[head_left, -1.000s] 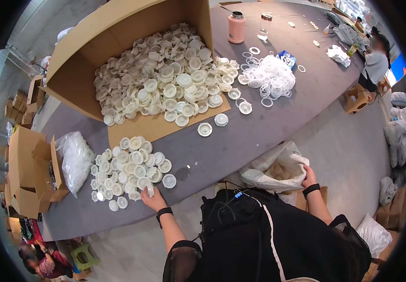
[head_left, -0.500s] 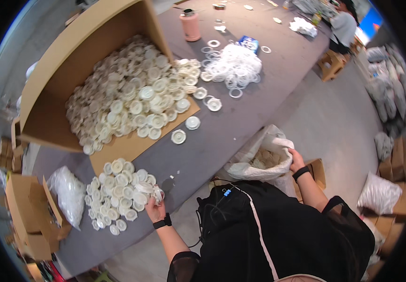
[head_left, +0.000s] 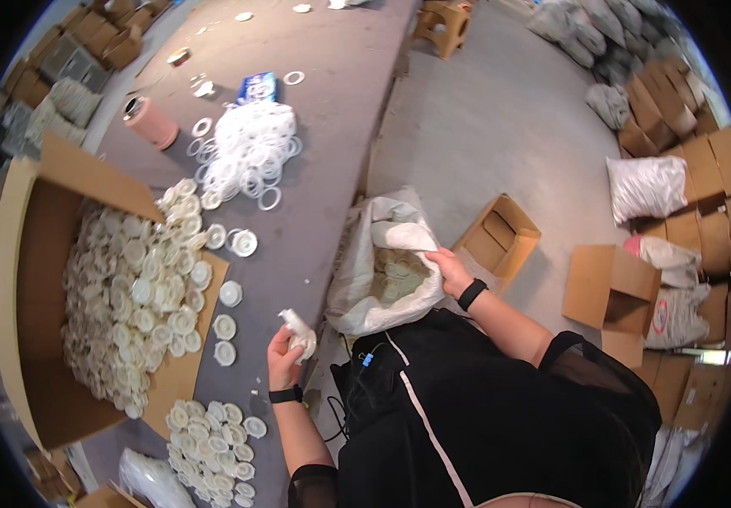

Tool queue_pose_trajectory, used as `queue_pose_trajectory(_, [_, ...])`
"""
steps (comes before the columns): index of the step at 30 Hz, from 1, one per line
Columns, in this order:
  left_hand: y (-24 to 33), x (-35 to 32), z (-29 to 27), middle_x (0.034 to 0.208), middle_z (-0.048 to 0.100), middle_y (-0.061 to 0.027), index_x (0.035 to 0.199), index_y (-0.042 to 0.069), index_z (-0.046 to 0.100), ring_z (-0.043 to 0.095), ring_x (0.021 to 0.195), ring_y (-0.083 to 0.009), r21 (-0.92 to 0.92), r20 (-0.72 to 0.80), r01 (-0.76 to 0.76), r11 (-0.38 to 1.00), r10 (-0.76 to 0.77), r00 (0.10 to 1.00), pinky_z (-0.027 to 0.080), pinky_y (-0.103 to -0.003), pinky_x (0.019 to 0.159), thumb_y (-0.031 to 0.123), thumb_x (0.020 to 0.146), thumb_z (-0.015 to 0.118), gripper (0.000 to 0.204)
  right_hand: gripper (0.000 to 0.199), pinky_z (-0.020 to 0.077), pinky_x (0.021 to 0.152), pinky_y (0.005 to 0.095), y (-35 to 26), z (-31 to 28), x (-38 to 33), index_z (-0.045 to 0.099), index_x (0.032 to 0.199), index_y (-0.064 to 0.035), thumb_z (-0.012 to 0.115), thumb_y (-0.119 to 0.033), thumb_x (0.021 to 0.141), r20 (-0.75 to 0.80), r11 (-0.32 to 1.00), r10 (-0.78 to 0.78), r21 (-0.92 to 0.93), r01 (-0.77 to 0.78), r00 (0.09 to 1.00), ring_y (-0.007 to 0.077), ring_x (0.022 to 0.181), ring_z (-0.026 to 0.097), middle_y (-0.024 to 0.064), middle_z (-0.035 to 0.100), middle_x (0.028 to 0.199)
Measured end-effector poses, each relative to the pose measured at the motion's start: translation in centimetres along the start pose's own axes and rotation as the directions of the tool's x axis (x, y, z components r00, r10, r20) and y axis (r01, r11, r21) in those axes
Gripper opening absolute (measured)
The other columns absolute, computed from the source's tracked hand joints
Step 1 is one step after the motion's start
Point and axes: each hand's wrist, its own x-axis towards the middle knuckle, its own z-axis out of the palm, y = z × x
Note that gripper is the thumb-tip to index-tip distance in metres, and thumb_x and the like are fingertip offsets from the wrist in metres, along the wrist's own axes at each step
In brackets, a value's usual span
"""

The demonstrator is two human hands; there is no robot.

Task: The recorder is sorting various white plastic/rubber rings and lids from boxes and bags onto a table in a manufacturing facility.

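So some caps point(head_left: 301, 335) are being pinched in the fingers of the left hand point(head_left: 283, 362) by the near edge of the table point(head_left: 310, 245), long axis kinda slanting far-left to near-right, while the sack point(head_left: 392, 318) is being pinched at its rim by the right hand point(head_left: 452, 273).

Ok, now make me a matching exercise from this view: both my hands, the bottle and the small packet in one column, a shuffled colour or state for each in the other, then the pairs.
Things:
1. Left hand
2. Right hand
3. Bottle
4. Packet

Colours or states:
A. Blue
B. Gripping the rim of the white sack
C. Holding pale plastic pieces
D. Pink

Pairs: 1-C, 2-B, 3-D, 4-A
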Motion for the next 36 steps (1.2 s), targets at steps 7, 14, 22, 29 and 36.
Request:
queue_pose_trajectory(7, [-5.3,8.4,10.0,0.118,0.045,-0.0166,0.097,0.007,0.059,0.041,0.111,-0.0298,0.732,0.401,-0.254,0.633,-0.098,0.911,0.031,-0.036,0.094,0.019,0.066,0.066,0.034,0.021,0.0445,0.075,0.0307,0.3,-0.6,0.2,0.054,0.097,-0.0012,0.053,-0.009,0.077,0.003,0.994,0.049,0.098,-0.049,0.999,0.0186,0.082,0.057,0.0087,0.059,0.092])
queue_pose_trajectory(14, [-2.7,7.7,4.4,0.115,0.047,-0.0168,0.095,0.004,0.056,0.039,0.112,-0.0299,0.938,0.003,-0.18,0.296,0.512,0.859,0.028,-0.038,0.095,0.01,0.071,0.058,0.026,0.022,0.0442,0.077,0.032,-1.2,-3.3,0.7,0.052,0.1,-0.001,0.051,-0.008,0.078,-0.004,0.988,-0.002,0.152,0.002,1.0,0.0196,0.085,0.056,0.0094,0.058,0.094])
queue_pose_trajectory(22, [0.5,-1.4,-11.4,0.115,0.042,-0.0222,0.085,-0.001,0.051,0.038,0.109,-0.036,0.808,-0.479,0.577,0.118,0.702,0.528,0.031,-0.042,0.09,0.012,0.07,0.06,0.022,0.024,0.0431,0.079,0.0314,-0.9,-2.3,0.5,0.052,0.102,-0.0008,0.05,-0.009,0.08,0.006,0.996,0.025,0.081,-0.026,1.0,0.0188,0.087,0.055,0.0089,0.058,0.096])
queue_pose_trajectory(29, [1.1,-5.7,-10.2,0.123,0.04,-0.0195,0.088,-0.004,0.047,0.039,0.111,-0.0304,0.834,-0.541,0.273,0.479,0.806,0.24,0.033,-0.036,0.089,0.01,0.074,0.056,0.022,0.024,0.0437,0.079,0.033,-0.4,-3.2,2.6,0.052,0.1,0.0001,0.053,-0.009,0.078,0.051,0.999,0.039,0.015,-0.04,0.998,0.0207,0.088,0.055,0.0102,0.058,0.094])
queue_pose_trajectory(36, [-2.6,-17.1,-10.7,0.097,0.048,-0.0181,0.105,-0.004,0.043,0.047,0.093,-0.0298,0.505,-0.764,0.492,0.709,0.633,-0.129,0.037,-0.037,0.082,0.018,0.062,0.07,0.056,0.024,0.0434,0.081,0.0369,0.0,-0.8,3.3,0.05,0.1,0.0017,0.049,-0.013,0.081,0.102,0.992,0.086,-0.1,-0.076,0.991,0.024,0.09,0.054,0.0131,0.056,0.098])
